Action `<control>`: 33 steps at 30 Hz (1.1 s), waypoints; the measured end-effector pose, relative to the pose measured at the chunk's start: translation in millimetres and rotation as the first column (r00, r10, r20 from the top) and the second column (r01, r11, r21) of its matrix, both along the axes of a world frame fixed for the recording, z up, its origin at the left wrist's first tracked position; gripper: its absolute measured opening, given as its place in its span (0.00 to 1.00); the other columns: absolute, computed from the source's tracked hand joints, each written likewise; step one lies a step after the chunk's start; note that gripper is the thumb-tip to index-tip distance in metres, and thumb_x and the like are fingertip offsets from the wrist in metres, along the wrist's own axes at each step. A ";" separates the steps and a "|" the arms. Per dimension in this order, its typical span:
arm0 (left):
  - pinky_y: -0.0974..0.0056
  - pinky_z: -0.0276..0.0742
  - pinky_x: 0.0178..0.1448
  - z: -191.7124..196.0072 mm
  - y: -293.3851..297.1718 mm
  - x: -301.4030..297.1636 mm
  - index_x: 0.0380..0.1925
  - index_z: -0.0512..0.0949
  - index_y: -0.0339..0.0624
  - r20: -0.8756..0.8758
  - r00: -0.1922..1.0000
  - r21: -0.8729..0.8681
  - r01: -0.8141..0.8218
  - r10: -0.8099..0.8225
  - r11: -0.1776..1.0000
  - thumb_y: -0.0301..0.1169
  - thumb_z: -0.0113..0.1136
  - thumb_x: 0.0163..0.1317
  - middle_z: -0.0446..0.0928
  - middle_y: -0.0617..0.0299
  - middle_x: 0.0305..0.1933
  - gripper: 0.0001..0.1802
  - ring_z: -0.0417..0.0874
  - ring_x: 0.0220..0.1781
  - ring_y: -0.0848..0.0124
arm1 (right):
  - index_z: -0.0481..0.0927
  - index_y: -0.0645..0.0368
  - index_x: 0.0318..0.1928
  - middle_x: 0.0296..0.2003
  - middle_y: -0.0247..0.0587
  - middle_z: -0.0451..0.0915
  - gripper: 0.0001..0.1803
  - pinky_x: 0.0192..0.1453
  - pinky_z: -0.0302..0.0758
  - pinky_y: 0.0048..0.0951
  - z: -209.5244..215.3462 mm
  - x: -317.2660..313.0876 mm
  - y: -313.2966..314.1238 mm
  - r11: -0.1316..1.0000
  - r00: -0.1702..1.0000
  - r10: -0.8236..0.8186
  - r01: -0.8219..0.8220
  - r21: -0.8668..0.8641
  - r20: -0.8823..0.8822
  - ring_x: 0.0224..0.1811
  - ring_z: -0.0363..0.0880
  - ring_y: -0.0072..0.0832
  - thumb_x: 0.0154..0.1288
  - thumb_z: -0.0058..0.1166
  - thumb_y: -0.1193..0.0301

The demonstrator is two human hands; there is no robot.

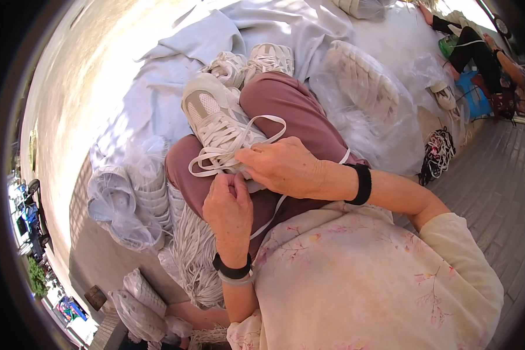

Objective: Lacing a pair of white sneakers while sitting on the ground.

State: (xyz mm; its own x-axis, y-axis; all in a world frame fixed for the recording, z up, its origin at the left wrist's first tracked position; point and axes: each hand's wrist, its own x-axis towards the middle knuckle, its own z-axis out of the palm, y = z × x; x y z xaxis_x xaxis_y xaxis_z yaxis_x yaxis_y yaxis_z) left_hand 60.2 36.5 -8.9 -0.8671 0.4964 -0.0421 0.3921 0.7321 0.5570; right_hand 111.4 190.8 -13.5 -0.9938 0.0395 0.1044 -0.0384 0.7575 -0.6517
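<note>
Pinching flat off-white fabric shoelace (pixel 267 116) with left hand (pixel 228 207) and right hand (pixel 289 169), both closed on it at thumb and fingertips, with loops toward 9 and 1. Having cream-and-grey mesh sneaker (pixel 216 111) on lap of mauve cloth trousers (pixel 300 105), 11 o'clock from view centre, toe toward 11. Also seeing two more cream sneakers (pixel 269 58) just beyond at 12, clear-plastic-bagged white shoes (pixel 122 198) at 9, hank of white stringy laces (pixel 198 256) at 7.

The cream top (pixel 356 280) has pink floral sprigs (pixel 433 294) and short, loose sleeves (pixel 464 251); the trousers (pixel 291 108) are mauve. The right wristband (pixel 363 184) and left wristband (pixel 232 270) are black, the latter beside a pale bangle (pixel 237 281).
</note>
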 end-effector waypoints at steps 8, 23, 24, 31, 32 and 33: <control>0.60 0.69 0.28 9.3 0.4 5.3 0.28 0.77 0.37 -0.012 0.998 -0.031 -0.057 0.057 0.998 0.31 0.61 0.63 0.74 0.56 0.19 0.09 0.75 0.20 0.60 | 0.72 0.57 0.36 0.25 0.38 0.78 0.11 0.25 0.74 0.36 2.7 -8.2 -6.6 0.997 1.000 0.012 -0.011 0.071 -0.013 0.27 0.82 0.38 0.53 0.59 0.72; 0.58 0.69 0.28 1.5 5.3 5.2 0.30 0.75 0.40 -0.077 0.991 0.046 -0.105 0.109 0.993 0.31 0.63 0.60 0.74 0.56 0.22 0.08 0.76 0.22 0.61 | 0.76 0.58 0.29 0.22 0.48 0.78 0.04 0.30 0.74 0.44 0.3 -13.4 12.9 0.895 0.996 -0.061 0.086 -0.437 0.070 0.28 0.79 0.48 0.54 0.53 0.71; 0.58 0.69 0.28 0.7 5.4 4.9 0.30 0.75 0.40 -0.077 0.991 0.044 -0.109 0.112 0.993 0.31 0.63 0.60 0.74 0.56 0.22 0.08 0.76 0.22 0.61 | 0.76 0.58 0.28 0.21 0.49 0.77 0.04 0.30 0.73 0.45 2.6 -14.1 14.1 0.871 0.994 -0.042 0.086 -0.484 0.101 0.27 0.78 0.49 0.54 0.52 0.72; 0.62 0.66 0.24 -10.7 0.3 -3.1 0.29 0.76 0.39 0.003 0.993 0.125 -0.119 0.120 0.985 0.30 0.63 0.60 0.72 0.63 0.19 0.07 0.71 0.17 0.71 | 0.76 0.59 0.30 0.20 0.46 0.75 0.02 0.30 0.71 0.40 -5.0 -8.4 10.4 0.932 0.997 0.071 -0.070 -0.356 -0.009 0.25 0.77 0.45 0.57 0.53 0.74; 0.66 0.64 0.22 -10.6 -2.4 -5.8 0.29 0.77 0.39 0.166 0.975 0.176 -0.175 0.146 0.969 0.29 0.62 0.60 0.71 0.66 0.18 0.06 0.70 0.17 0.76 | 0.75 0.58 0.30 0.21 0.45 0.75 0.02 0.29 0.71 0.40 -6.0 -5.6 14.3 0.939 0.992 0.127 -0.118 -0.324 0.007 0.26 0.77 0.44 0.57 0.53 0.74; 0.66 0.64 0.22 -5.7 -6.8 -12.3 0.29 0.77 0.39 0.166 0.975 0.174 -0.176 0.147 0.969 0.29 0.62 0.60 0.71 0.66 0.18 0.06 0.70 0.17 0.76 | 0.74 0.58 0.31 0.22 0.43 0.75 0.02 0.28 0.71 0.40 -6.4 -4.0 16.3 0.941 0.983 0.183 -0.168 -0.293 0.024 0.26 0.77 0.44 0.57 0.53 0.74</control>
